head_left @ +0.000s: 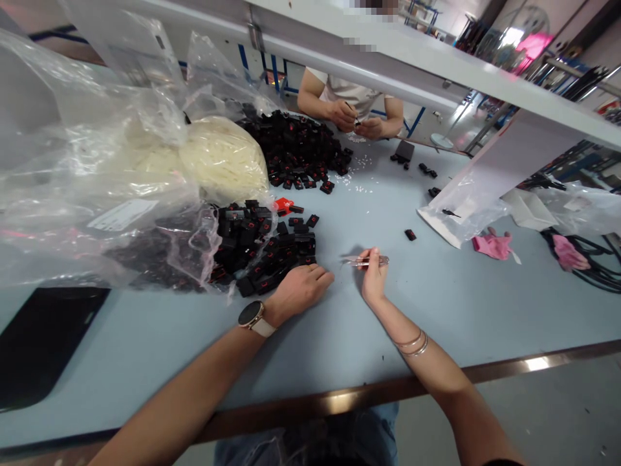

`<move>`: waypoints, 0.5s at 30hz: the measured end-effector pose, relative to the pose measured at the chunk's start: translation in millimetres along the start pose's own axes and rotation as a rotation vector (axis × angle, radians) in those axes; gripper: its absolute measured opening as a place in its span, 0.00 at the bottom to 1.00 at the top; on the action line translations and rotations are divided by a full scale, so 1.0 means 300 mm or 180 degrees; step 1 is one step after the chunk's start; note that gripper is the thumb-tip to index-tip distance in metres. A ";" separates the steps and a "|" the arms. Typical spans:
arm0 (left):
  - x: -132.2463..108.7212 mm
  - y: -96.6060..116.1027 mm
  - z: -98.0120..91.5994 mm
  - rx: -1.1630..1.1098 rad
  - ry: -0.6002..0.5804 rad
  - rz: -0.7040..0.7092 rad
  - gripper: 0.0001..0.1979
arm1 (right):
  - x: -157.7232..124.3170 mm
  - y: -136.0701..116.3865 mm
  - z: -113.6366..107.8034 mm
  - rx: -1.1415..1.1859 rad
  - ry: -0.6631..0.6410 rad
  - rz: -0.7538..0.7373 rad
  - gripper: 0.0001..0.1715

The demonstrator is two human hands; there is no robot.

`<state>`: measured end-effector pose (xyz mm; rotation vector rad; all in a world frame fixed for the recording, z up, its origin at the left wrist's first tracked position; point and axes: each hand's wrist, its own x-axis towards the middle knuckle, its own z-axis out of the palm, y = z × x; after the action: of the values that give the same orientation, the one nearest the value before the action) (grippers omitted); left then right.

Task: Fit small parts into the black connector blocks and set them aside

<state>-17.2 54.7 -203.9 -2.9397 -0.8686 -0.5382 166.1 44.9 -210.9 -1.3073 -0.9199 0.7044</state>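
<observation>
My left hand [303, 288], with a watch [251, 314] on its wrist, rests palm down at the near right edge of a pile of small black plastic parts [264, 249]. Its fingers reach loosely to the right, and their undersides are hidden. In my right hand [373, 278] is a slim pair of tweezers [371, 261], gripped between thumb and fingers, the pointed end facing left toward my left hand. A single black part with a red mark [410, 234] lies beyond it on the blue-grey table [339, 343].
Clear bags [226, 158] of pale pieces and black parts crowd the left. A larger black heap [303, 149] and scattered white bits [359, 178] lie farther back, before a co-worker's hands [344, 115]. Pink gloves [492, 244] lie right; a shelf [436, 71] crosses above.
</observation>
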 end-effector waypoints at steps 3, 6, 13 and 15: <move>-0.002 -0.005 0.014 -0.0046 -0.0101 -0.0060 0.13 | 0.050 -0.013 -0.038 -0.0576 0.0340 -0.0653 0.26; -0.002 -0.010 0.018 0.0015 -0.0128 -0.0344 0.14 | 0.136 -0.025 -0.126 -0.1318 0.0501 -0.1110 0.22; 0.000 -0.010 0.017 -0.0156 0.0047 -0.0721 0.16 | 0.296 -0.004 -0.369 -0.3542 0.0630 -0.0591 0.23; -0.001 -0.011 0.017 -0.0198 0.0030 -0.0575 0.15 | 0.307 0.008 -0.395 -0.3877 0.0400 -0.0456 0.25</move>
<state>-17.5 58.0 -209.1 -2.9277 -1.1442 -0.5974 314.2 66.5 -200.2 -2.2597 -1.3857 -0.1513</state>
